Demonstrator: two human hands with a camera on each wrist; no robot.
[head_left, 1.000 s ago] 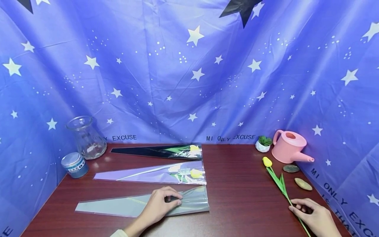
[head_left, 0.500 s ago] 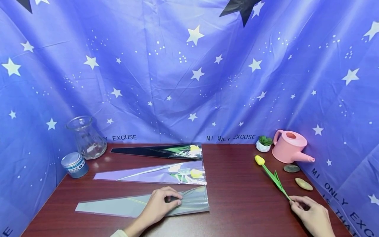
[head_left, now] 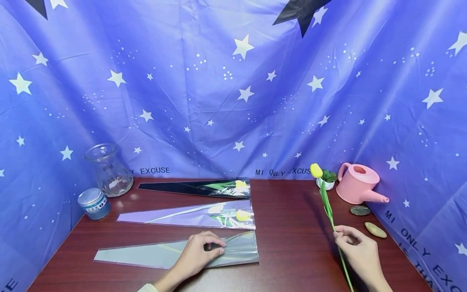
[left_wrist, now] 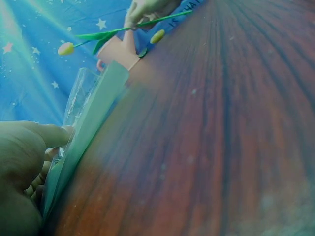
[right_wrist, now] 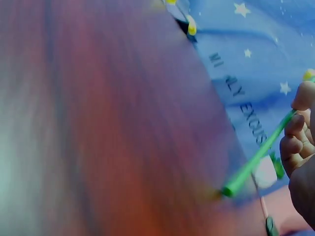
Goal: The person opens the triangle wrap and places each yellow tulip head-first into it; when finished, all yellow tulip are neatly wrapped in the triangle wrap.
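Observation:
My right hand [head_left: 359,251] pinches the green stem of a yellow tulip [head_left: 315,170], holding it raised off the table with the bloom pointing away from me. In the right wrist view the cut end of its stem [right_wrist: 234,188] sticks out below the fingers. On the left, my left hand [head_left: 198,252] pinches the clear film of a long tapered grey-green flower sleeve [head_left: 135,254] lying on the table. The left wrist view shows the clear front [left_wrist: 78,98] standing apart from the green backing [left_wrist: 101,103] at the wide end.
Behind lie a purple sleeve [head_left: 171,215] and a black sleeve [head_left: 175,188], each holding a yellow tulip. A glass vase [head_left: 113,174] and blue jar [head_left: 94,205] stand left. A potted succulent [head_left: 329,177], pink watering can [head_left: 355,188] and two stones [head_left: 375,230] are at right.
My right hand has lifted the tulip and moved it left, its bloom swinging up in front of the succulent. The left hand stays on the grey-green sleeve.

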